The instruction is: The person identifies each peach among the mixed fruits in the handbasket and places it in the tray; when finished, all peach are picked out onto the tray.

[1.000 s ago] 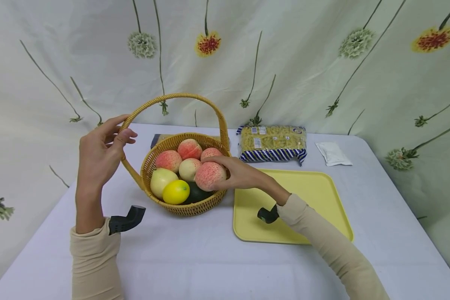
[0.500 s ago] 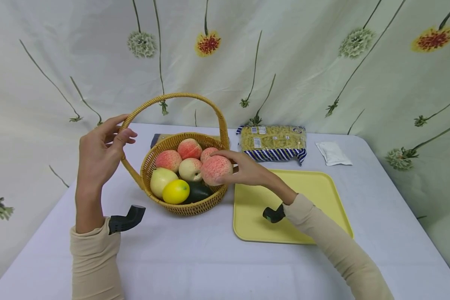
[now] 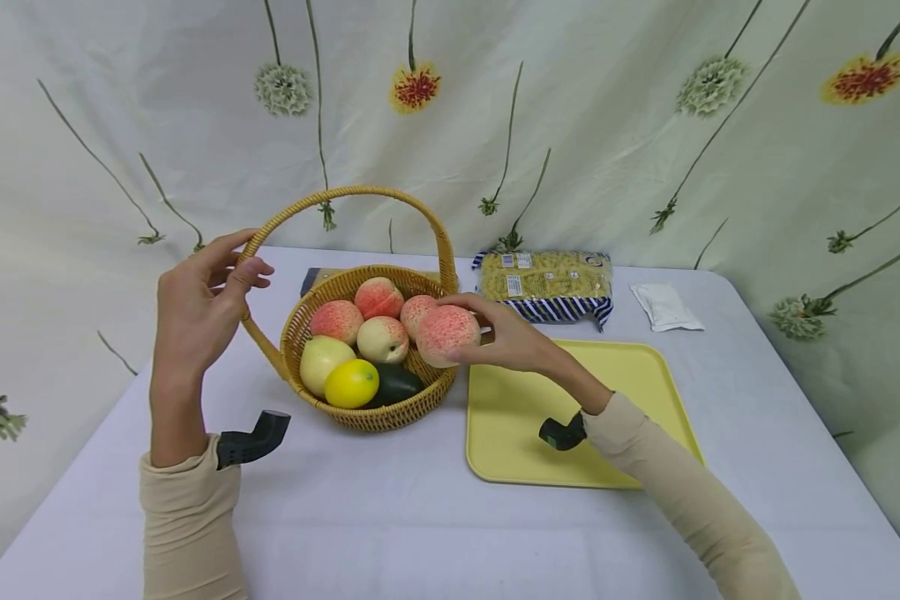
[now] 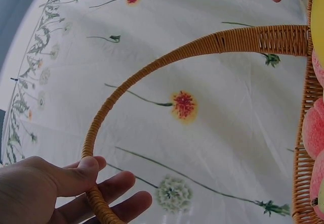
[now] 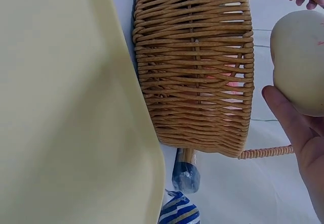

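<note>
Pale cloth (image 3: 592, 142) printed with long-stemmed flowers hangs behind a table (image 3: 390, 517) under a white cover. Beside each other stand a woven basket (image 3: 375, 422) and a flat yellow tray (image 3: 506, 458), perhaps set so close that one arm can span both. Toward the back lies a striped bag of pasta (image 3: 547, 287), seemingly laid flat so it won't topple.

Left hand (image 3: 202, 304) pinches the side of the basket's tall handle between thumb and fingers, likely to steady it. Right hand (image 3: 513, 337) grips one peach (image 3: 447, 336), thumb below and fingers above, a hold that looks suited to something round. Off to the right is a small white packet (image 3: 666, 307).

That peach is held over the basket's right side, above the rim. Coral-red speckles cover the face seen from the head; the right wrist view shows a creamy side with only faint red flecks.
</note>
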Available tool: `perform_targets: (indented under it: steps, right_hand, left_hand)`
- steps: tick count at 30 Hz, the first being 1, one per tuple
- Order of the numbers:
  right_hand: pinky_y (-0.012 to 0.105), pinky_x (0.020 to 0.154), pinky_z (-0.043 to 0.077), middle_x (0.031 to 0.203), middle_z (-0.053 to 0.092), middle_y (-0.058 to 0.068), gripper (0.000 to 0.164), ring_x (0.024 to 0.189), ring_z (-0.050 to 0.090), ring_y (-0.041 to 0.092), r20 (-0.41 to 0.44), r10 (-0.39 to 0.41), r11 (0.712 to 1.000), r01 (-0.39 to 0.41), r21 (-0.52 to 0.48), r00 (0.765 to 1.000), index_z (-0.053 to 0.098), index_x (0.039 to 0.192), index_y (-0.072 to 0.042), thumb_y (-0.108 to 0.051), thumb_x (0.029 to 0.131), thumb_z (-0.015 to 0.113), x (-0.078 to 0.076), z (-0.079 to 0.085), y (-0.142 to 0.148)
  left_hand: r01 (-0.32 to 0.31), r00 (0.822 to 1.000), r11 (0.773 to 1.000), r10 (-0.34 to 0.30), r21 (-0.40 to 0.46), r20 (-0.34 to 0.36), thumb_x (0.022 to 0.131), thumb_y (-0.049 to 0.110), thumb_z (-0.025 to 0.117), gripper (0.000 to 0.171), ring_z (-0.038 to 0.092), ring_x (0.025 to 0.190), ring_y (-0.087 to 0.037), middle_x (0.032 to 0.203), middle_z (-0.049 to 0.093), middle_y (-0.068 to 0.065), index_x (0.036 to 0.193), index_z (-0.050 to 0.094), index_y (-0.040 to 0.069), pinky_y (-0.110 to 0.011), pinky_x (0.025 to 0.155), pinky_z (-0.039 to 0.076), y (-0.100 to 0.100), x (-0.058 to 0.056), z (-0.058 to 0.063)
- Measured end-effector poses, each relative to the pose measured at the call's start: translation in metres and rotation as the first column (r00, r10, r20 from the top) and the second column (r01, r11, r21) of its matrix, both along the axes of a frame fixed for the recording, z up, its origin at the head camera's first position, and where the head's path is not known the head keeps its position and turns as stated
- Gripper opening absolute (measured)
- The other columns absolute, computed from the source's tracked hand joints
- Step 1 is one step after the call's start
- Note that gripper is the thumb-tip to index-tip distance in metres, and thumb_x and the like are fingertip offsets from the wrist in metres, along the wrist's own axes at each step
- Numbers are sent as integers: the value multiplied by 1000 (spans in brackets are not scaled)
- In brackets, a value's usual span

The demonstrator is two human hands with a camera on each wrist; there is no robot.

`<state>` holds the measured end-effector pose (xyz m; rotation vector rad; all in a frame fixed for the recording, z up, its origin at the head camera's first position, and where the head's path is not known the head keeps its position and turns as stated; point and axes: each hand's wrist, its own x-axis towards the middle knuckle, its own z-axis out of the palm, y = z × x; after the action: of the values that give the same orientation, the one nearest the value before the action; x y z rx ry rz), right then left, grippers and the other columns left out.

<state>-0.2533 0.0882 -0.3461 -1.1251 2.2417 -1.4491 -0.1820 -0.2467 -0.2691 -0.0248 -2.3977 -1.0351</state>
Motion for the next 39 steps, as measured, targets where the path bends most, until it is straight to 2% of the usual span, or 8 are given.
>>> perform_targets:
  steps: [7, 13, 19, 27, 32, 39]
  right_hand:
    - [42, 89, 52, 133, 50, 6, 64, 116, 56, 21, 18, -3, 1000, 3, -12, 1000, 44, 141, -9, -18, 84, 72, 5, 0, 7]
    - [40, 87, 53, 131, 52, 5, 65, 116, 57, 21, -2, -17, 1000, 17, 11, 1000, 45, 140, -8, -23, 84, 74, 8, 3, 15]
    - [43, 88, 52, 130, 53, 5, 64, 115, 57, 21, 5, -31, 999, 31, 12, 1000, 47, 139, -9, -25, 84, 75, 11, 4, 23]
    - [40, 89, 52, 134, 51, 8, 63, 115, 57, 24, 18, -63, 998, 62, 11, 998, 47, 140, -12, -23, 84, 75, 9, 4, 39]
    - [40, 90, 51, 133, 52, 8, 62, 115, 57, 22, 7, -76, 997, 76, 17, 997, 47, 139, -12, -25, 85, 74, 6, 4, 49]
    - [40, 93, 50, 133, 52, 7, 65, 120, 53, 23, 26, -105, 994, 104, 32, 994, 45, 141, -12, -25, 84, 74, 1, -2, 61]
  left_hand:
    - [2, 1000, 1000, -2, -1, -4, 96, 25, 57, 39, 57, 78, 11, 102, 68, -16, 136, 56, 23, -13, 75, 44, 0, 0, 0]
    - [1, 1000, 1000, -1, -3, -5, 96, 25, 57, 39, 57, 77, 10, 101, 68, -14, 135, 56, 22, -12, 74, 44, -1, 0, 0]
    - [3, 1000, 1000, -3, -3, -8, 96, 25, 57, 39, 58, 77, 9, 101, 68, -15, 135, 57, 22, -12, 73, 44, -2, 0, 0]
    - [13, 1000, 1000, -13, 9, -12, 95, 26, 58, 38, 59, 78, 9, 92, 68, 3, 134, 58, 22, -12, 72, 44, -2, 0, -2]
    - [18, 1000, 1000, -18, 10, -13, 95, 26, 58, 39, 58, 77, 9, 96, 69, -8, 134, 58, 22, -11, 72, 44, -2, 0, -1]
    - [18, 1000, 1000, -18, 6, -11, 95, 26, 58, 39, 58, 77, 9, 97, 69, -9, 134, 58, 21, -10, 70, 44, -3, 0, -1]
